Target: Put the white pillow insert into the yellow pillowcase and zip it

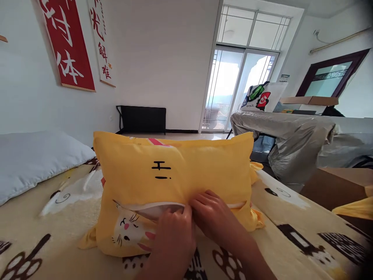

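Note:
A yellow pillowcase (215, 167) with a cartoon rabbit print stands on the bed in front of me, filled by a pillow. A slit runs across its lower front, and the white pillow (159, 210) shows through the gap. My left hand (175, 229) is closed on the slit's edge near the middle, fingertips pressed together. Right beside it, my right hand (211, 212) grips the pillowcase at the same opening with its fingers curled. The fingertips of both hands are partly hidden in the fabric.
Beneath lies a beige patterned blanket (70, 217). A bare white pillow (37, 159) rests at the left. On the right are a cardboard box (332, 186) with yellow cloth (355, 208) and a table under a silvery cover (303, 132), bearing a bag (262, 97) and boxes.

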A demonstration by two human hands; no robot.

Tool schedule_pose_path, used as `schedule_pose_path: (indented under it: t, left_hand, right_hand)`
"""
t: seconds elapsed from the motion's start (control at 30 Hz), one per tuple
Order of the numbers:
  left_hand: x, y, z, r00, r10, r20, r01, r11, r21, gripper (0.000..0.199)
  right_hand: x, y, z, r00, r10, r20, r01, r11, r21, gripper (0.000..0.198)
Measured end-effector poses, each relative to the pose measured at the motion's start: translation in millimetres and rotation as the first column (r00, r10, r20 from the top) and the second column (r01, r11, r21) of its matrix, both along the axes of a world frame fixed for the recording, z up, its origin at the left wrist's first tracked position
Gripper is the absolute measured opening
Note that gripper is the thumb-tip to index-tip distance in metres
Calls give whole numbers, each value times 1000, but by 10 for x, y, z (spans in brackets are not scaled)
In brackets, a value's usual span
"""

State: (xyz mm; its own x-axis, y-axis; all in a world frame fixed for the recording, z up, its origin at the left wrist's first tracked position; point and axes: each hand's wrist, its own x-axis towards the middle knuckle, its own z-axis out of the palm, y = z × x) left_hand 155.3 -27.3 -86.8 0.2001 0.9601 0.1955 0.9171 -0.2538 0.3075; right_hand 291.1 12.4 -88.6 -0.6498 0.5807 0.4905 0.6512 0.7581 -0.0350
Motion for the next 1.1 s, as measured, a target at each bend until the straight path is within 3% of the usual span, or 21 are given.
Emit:
schedule_pose_path:
  t: [0.2,0.6,0.8,0.93,1.1]
  left_hand:
    - [-160,34,67,998,69,-9,-69,997,20,30]
    - [-499,79,155,972,235,-29,-229,964,137,32]
    - [-709,136,211,946,323,-33,-324,946,-7,35]
    - [-847,141,238,946,324,-5,-324,946,-7,35]
    - [-845,178,288,950,293,-110,-287,956,64,35]
  right_hand:
    - [127,160,56,991,120,-60,-123,992,-38,21]
    - [122,351,-17,980,99,-171,-112,992,-63,24]
    - [141,388,-7,979,82,-186,-103,989,-107,24]
    - [149,413,-22,983,64,-172,-86,988,-126,25]
    - [142,430,-54,987,44,-154,-60,993,-98,26]
